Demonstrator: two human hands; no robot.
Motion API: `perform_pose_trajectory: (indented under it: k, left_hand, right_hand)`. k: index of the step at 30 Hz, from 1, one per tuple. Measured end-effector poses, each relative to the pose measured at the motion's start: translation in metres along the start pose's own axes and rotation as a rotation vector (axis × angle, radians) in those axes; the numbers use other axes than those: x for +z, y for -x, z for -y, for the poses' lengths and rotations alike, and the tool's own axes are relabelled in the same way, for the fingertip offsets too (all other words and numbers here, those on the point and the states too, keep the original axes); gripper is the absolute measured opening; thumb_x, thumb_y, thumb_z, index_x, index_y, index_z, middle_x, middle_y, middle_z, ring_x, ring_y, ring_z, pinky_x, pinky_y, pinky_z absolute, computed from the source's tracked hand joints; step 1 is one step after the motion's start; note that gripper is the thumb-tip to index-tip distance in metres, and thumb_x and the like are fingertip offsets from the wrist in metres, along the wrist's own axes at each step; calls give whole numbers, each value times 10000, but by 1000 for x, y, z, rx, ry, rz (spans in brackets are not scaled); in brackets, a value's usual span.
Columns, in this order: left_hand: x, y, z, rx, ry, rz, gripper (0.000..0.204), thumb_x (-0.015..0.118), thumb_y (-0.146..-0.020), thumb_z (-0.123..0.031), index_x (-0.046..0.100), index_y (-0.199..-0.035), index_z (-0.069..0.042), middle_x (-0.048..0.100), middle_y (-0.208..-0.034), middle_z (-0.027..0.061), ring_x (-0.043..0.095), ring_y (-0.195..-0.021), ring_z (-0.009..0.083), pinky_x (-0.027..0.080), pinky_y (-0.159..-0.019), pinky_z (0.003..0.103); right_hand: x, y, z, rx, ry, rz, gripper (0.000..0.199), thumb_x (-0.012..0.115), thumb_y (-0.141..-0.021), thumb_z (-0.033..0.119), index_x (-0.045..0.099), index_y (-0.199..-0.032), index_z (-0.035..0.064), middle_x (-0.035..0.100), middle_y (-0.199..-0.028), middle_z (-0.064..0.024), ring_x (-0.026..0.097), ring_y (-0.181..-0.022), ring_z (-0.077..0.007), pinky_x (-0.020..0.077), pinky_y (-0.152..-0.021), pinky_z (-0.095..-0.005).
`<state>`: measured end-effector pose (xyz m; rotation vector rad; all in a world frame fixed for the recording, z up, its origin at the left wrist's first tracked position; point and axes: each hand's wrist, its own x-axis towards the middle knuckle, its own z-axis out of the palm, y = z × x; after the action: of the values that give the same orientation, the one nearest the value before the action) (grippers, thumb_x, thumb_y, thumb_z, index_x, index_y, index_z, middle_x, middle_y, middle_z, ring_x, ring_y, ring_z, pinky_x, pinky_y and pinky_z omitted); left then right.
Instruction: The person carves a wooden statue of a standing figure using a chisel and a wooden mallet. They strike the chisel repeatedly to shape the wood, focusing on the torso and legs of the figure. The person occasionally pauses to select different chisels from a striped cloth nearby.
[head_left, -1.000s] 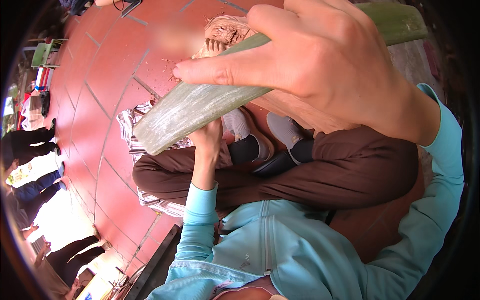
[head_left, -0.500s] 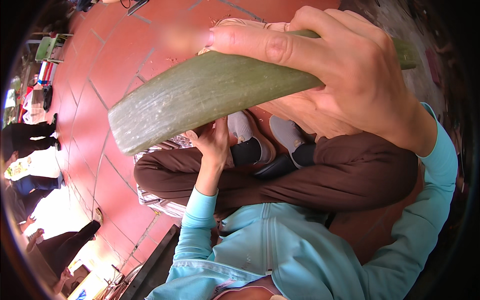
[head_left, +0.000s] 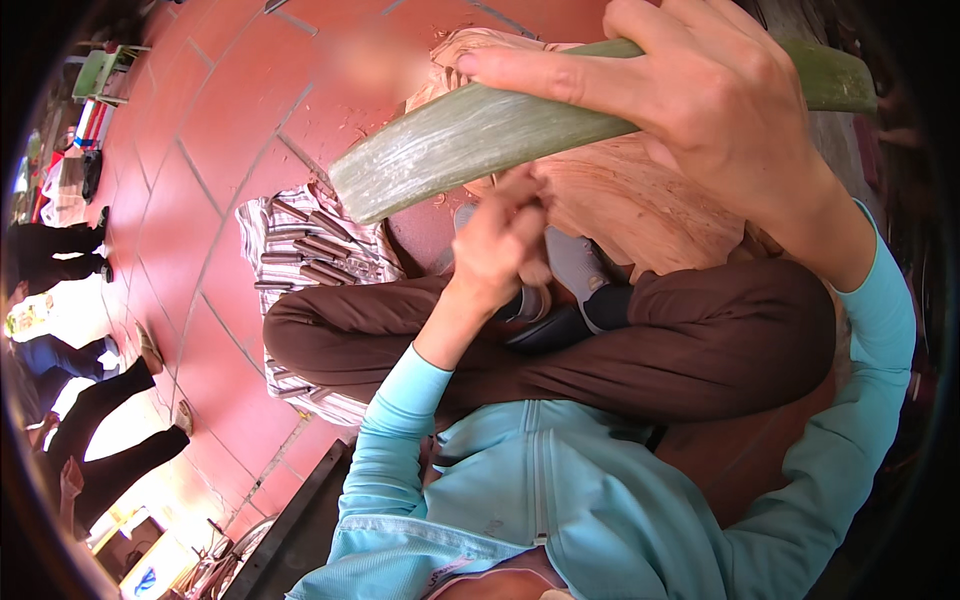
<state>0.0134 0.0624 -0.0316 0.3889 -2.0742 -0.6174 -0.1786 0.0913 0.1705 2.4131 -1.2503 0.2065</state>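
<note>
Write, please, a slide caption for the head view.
Right hand holding a green bar above wood, left hand blurred, tools on striped cloth.

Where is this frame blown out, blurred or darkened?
In the head view: lower-left background burns to white around dark trousered legs; the bare left hand is partly blurred, the bare right hand and long green tapering bar sharper; a hazy patch lies against red tiled floor upper left of centre; dark curved borders frame both sides.
</note>
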Motion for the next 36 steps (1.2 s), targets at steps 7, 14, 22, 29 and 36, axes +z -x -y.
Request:
perform_pose_trajectory:
  k: [7, 14, 22, 29, 36]
  left_hand:
    - [-1, 7, 12, -1, 510, -225, 290, 640, -840, 117, 428, -988, -17, 596, -1134, 252, 610, -1112, 361, 554, -873, 390]
    - [-6, 8, 30, -171, 394, -245, 352, 627, -864, 98, 382, -1060, -62, 607, -1116, 239, 637, -988, 283, 520, -863, 369]
    - [4, 7, 21, -187, 527, -295, 191, 630, -863, 88, 464, -810, 12, 626, -1143, 240, 540, -1222, 393, 509, -948, 435]
    - [-5, 5, 25, -114, 521, -199, 261, 556, -901, 111, 361, -1002, -30, 583, -1202, 283, 584, -1172, 371, 518, -928, 405]
    - [-25, -9, 34, -135, 421, -85, 320, 578, -910, 79, 333, -1079, -37, 593, -1166, 246, 655, -1022, 248, 523, -834, 303]
  right_hand:
    - [16, 47, 24, 449, -160, -101, 717, 696, -619, -56, 619, -1275, 222, 551, -724, -49, 551, -627, -246, 465, -580, -355]
    - [5, 73, 32, 571, -234, -43, 730, 633, -629, -123, 598, -1292, 179, 647, -892, -75, 612, -724, -271, 500, -648, -341]
    - [3, 74, 31, 619, -336, -39, 707, 632, -645, -121, 575, -1307, 120, 674, -1121, -91, 668, -919, -290, 528, -794, -322]
    - [3, 76, 31, 636, -316, -20, 697, 632, -660, -113, 567, -1316, 115, 656, -1198, -93, 652, -1036, -302, 512, -881, -317]
    - [0, 73, 33, 640, -323, -4, 684, 638, -671, -105, 566, -1316, 112, 648, -1218, -92, 654, -1043, -295, 501, -919, -330]
